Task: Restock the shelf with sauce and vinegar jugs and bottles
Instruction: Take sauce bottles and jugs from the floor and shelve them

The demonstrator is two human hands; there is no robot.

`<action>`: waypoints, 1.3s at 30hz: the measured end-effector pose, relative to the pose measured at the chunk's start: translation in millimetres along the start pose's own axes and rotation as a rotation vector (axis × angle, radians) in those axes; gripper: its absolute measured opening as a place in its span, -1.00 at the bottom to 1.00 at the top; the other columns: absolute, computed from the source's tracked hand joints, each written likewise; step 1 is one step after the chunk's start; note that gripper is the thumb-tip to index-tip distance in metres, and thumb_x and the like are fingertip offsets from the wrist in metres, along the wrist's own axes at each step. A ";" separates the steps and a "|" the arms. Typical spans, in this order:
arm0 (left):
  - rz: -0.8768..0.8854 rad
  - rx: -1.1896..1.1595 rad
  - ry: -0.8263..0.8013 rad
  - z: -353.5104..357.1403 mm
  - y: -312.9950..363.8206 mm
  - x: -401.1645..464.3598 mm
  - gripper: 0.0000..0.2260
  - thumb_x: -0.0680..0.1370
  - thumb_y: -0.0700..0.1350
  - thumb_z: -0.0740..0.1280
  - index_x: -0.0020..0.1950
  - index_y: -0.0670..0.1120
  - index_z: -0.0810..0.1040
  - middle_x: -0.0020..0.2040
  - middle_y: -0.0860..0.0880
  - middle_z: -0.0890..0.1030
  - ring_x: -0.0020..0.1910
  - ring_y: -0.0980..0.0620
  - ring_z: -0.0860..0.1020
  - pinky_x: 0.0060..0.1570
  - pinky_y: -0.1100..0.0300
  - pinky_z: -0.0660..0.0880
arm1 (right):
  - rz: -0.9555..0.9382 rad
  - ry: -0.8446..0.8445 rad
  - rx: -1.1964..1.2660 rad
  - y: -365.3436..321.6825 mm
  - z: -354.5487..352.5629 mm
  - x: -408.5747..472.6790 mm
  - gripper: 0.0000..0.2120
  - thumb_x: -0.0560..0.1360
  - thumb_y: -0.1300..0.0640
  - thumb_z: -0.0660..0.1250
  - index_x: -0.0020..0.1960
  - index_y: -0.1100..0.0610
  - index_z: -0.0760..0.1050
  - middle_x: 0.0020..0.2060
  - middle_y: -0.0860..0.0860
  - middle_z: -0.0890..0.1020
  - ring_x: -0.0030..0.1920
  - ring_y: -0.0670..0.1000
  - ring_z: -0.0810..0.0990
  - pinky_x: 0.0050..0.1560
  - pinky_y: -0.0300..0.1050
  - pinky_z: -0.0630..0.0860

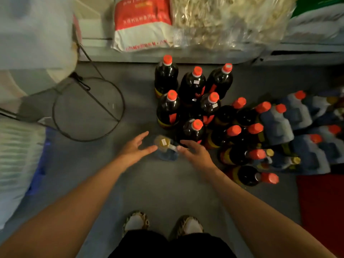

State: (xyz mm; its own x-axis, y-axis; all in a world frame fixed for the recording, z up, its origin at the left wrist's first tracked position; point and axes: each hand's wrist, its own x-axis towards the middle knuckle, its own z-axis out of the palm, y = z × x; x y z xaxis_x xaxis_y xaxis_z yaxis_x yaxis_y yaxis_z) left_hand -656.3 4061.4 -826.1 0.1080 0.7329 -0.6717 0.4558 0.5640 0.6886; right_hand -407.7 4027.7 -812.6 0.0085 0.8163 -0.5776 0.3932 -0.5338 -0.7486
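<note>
Both hands hang low over the floor with fingers spread and loose, grasping nothing: the left hand sits just to one side of a small clear jug with a yellow cap, the right hand just to the other, its fingertips near or perhaps brushing the jug's neck; motion blur keeps me from telling whether there is contact. The step in hand looks like the pickup of this one jug, which stands upright on the grey floor between the palms, not yet lifted. The next move would call for closing both hands round its smooth, slightly soft-looking plastic body, or hooking the neck, without knocking the nearest dark sauce bottle just behind the right fingers. Beyond stands a tight cluster of dark sauce bottles, tall, round-shouldered, glossy, each with a ribbed orange-red cap and a red and yellow label; farther to the right some lie tipped on their sides. Beside them is a group of pale blue-grey jugs, blocky with moulded handles and red caps. A thin metal ring stand rests on the floor to the left. The shelf's lower edge runs across the top, carrying a red and white sack and a crinkled clear bag of pale dried goods.
</note>
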 end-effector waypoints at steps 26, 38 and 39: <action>0.382 -0.226 -0.042 45.1 -92.2 67.8 -0.11 0.15 0.31 0.61 0.40 0.15 0.37 0.40 0.02 0.46 0.37 0.07 0.47 0.21 0.28 0.45 | -0.369 0.059 0.414 111.3 57.8 69.1 -0.84 0.51 0.12 0.45 0.07 0.13 0.63 0.34 0.00 0.56 0.39 -0.10 0.50 0.42 0.00 0.43; 0.406 -0.271 -0.045 47.8 -95.0 77.5 -0.08 0.18 0.28 0.61 0.43 -0.01 0.34 0.39 -0.10 0.46 0.35 0.00 0.48 0.28 0.20 0.44 | -0.372 0.144 0.396 105.1 64.3 68.2 -0.76 0.49 0.00 0.43 0.11 0.08 0.62 0.33 -0.01 0.57 0.39 -0.05 0.50 0.43 0.08 0.42; 0.406 -0.268 -0.038 47.4 -95.3 77.3 -0.10 0.19 0.24 0.61 0.43 -0.01 0.35 0.38 -0.08 0.47 0.34 0.02 0.49 0.25 0.24 0.45 | -0.369 0.149 0.382 104.0 64.5 67.3 -0.76 0.49 -0.03 0.42 0.11 0.03 0.62 0.32 -0.02 0.57 0.39 -0.05 0.50 0.42 0.05 0.42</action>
State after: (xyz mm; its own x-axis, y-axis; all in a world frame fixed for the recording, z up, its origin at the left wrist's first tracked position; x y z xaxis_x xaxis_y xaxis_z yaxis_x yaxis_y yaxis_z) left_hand -649.6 4046.3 -956.6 0.2639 0.9024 -0.3407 0.1270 0.3176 0.9397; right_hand -425.6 4012.9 -950.4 0.0743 0.9720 -0.2229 0.0335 -0.2259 -0.9736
